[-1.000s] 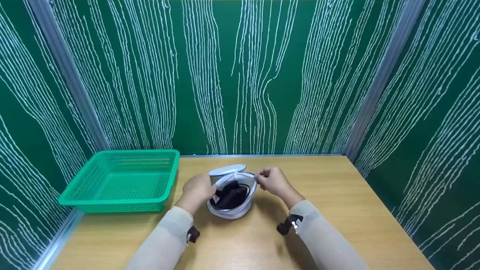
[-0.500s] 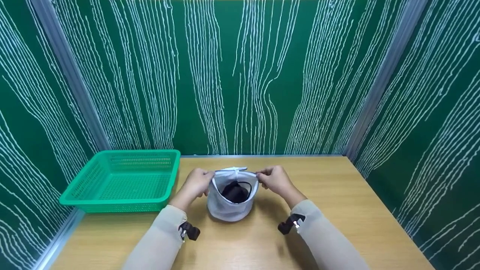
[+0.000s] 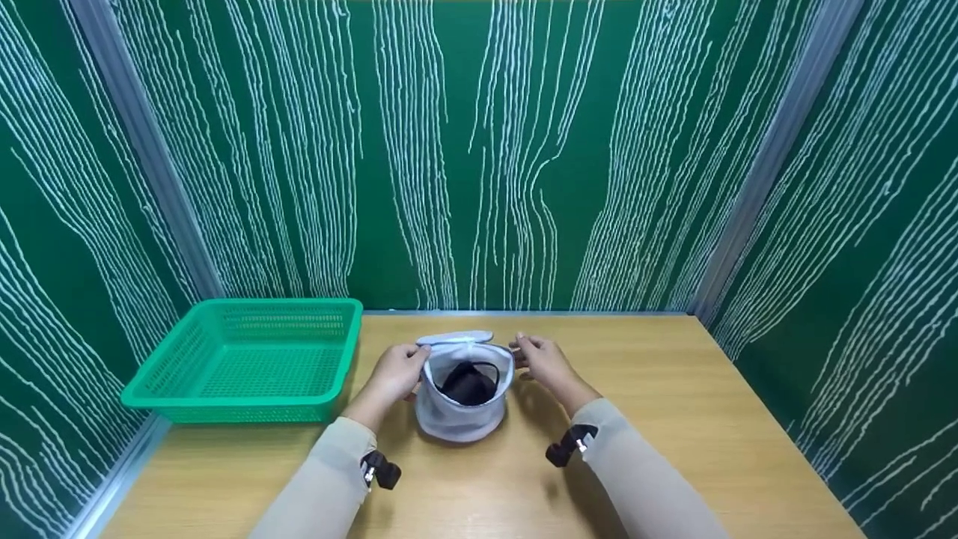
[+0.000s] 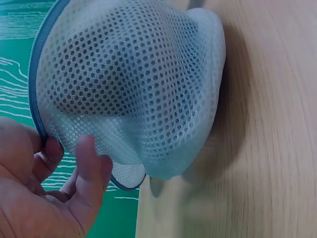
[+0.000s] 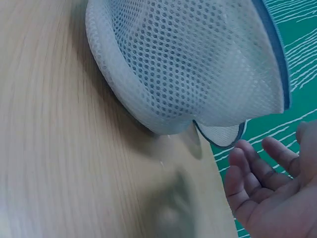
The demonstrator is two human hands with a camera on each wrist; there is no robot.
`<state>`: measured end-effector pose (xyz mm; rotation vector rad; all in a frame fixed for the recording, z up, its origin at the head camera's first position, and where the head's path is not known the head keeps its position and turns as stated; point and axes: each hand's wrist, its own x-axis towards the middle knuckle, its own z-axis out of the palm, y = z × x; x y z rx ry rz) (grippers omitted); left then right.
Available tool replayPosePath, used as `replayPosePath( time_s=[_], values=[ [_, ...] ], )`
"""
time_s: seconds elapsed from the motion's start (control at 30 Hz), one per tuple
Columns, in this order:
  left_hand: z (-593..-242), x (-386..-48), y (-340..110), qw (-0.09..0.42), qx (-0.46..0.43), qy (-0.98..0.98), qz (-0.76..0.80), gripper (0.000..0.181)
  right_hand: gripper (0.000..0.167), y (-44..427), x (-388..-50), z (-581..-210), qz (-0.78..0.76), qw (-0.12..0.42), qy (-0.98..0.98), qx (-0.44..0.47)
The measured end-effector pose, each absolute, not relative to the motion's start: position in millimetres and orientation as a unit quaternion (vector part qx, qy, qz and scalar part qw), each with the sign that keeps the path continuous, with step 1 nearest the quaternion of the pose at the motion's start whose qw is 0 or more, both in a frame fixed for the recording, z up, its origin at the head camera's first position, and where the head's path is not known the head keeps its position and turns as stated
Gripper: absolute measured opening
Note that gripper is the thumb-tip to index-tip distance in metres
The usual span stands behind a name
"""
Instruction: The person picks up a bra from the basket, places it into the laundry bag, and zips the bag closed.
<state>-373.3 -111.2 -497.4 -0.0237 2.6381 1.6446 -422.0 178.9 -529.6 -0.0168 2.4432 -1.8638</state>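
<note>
A white mesh laundry bag (image 3: 458,425) stands on the table with its round top unzipped. Its flap-like lid (image 3: 453,337) lies folded back at the far side. Inside rests a black item (image 3: 468,385) with a thin loop of strap; its exact kind is hard to tell. My left hand (image 3: 393,374) pinches the zippered rim (image 4: 35,84) on the left between thumb and finger, as the left wrist view confirms. Just off the bag's right side, my right hand (image 3: 548,365) holds nothing; in the right wrist view its fingers (image 5: 252,168) are apart from the mesh, loosely bent.
A green plastic basket (image 3: 247,404) with slotted walls sits at the table's left. Green panels with white wavy lines (image 3: 516,150) and metal posts (image 3: 737,217) enclose the wooden table (image 3: 673,419) at the back and sides.
My left hand went from over the bag's opening to gripping its left rim, and the bag's front wall rose. My right hand has let go of the right rim. The lid dipped, then came up again.
</note>
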Motion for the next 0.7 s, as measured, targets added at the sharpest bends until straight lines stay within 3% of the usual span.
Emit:
replayPosePath(
  time_s=[0.23,0.7],
  values=[
    [-500.5,-380.2,-111.4,0.010,-0.030,0.829,0.558,0.038,0.061,162.5,-421.8,-528.6,-0.627,0.077,0.775,-0.017],
    [-507.3,-389.2,-104.5,-0.006,-0.019,0.792,0.610,0.037,0.068,159.5,-421.1,-534.5,-0.633,0.080,0.769,-0.039]
  ],
)
